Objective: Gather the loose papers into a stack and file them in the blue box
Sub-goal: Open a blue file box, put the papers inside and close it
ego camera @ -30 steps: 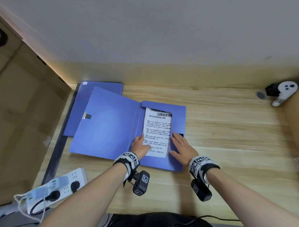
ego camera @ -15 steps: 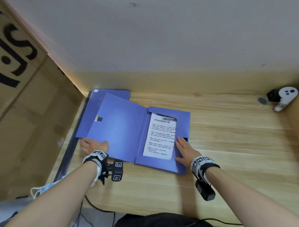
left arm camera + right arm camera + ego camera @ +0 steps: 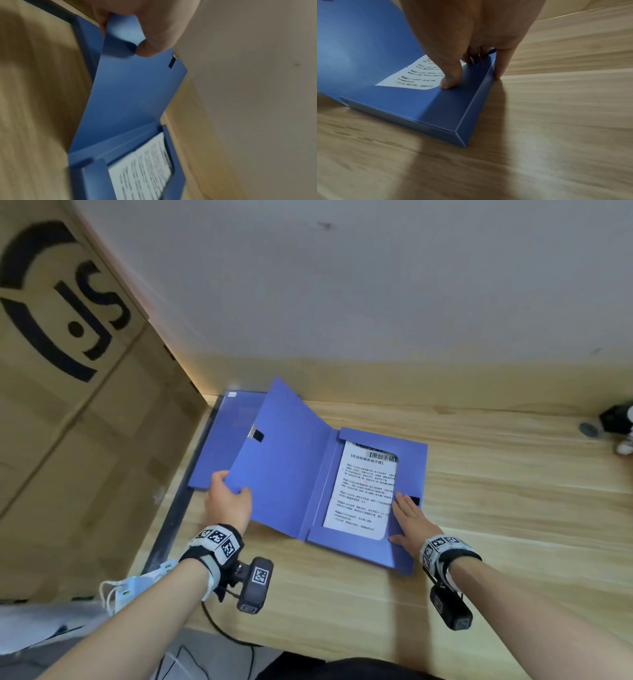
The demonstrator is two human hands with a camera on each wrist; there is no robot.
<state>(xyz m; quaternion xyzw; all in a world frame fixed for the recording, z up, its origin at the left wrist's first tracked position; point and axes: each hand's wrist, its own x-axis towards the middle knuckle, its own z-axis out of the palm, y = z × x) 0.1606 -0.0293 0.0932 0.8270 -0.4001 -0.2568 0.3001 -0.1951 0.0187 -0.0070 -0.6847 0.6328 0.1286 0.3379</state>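
Observation:
The blue box [image 3: 409, 474] lies open on the wooden desk, with the printed papers [image 3: 364, 491] lying inside its tray [image 3: 436, 111]. Its lid [image 3: 284, 460] is raised at a slant off the desk. My left hand [image 3: 227, 501] pinches the lid's near left edge, thumb on the inner face [image 3: 130, 83], fingers behind it. My right hand [image 3: 409, 517] lies flat with straight fingers on the tray's right rim, the thumb [image 3: 450, 79] at the papers' [image 3: 419, 75] edge.
A second blue folder [image 3: 222, 446] lies flat behind the lid at the desk's left edge. A cardboard box [image 3: 78, 405] stands on the left. A black-and-white controller [image 3: 620, 429] sits far right. A face mask [image 3: 133, 587] and cable hang near the front left.
My left hand left the papers, went to the lid's left edge, took hold of it and lifted it off the desk. The right hand stayed on the tray's rim.

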